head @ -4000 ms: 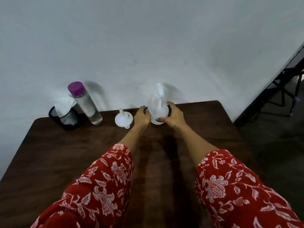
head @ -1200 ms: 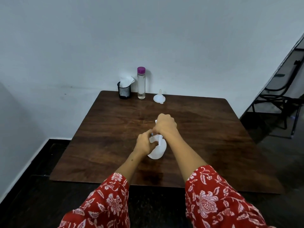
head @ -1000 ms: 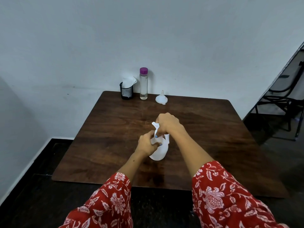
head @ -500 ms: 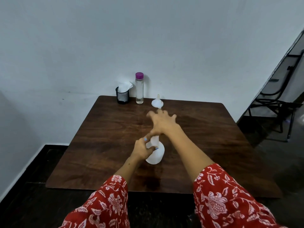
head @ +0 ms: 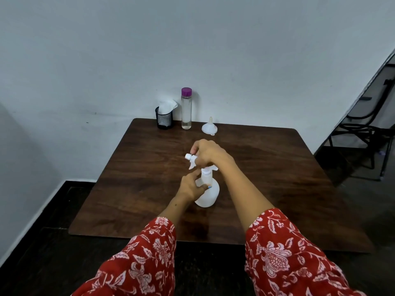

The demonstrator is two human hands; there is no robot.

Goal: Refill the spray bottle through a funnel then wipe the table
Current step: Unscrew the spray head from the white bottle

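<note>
From my head view, my right hand (head: 208, 153), splayed flat half a second ago, now clenches the spray head (head: 190, 160) again; my left hand (head: 190, 186) grips the spray bottle (head: 210, 194) at table centre. I judge unscrewing continues; the funnel (head: 210, 127) waits at twelve o'clock.

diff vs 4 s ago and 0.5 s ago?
Spray bottle came from the back edge near the funnel to mid-table. Left hand now grips its neck. Right hand, fingers spread half a second ago, now grips the spray head. Funnel, purple-capped bottle and mesh cup stayed put.
</note>
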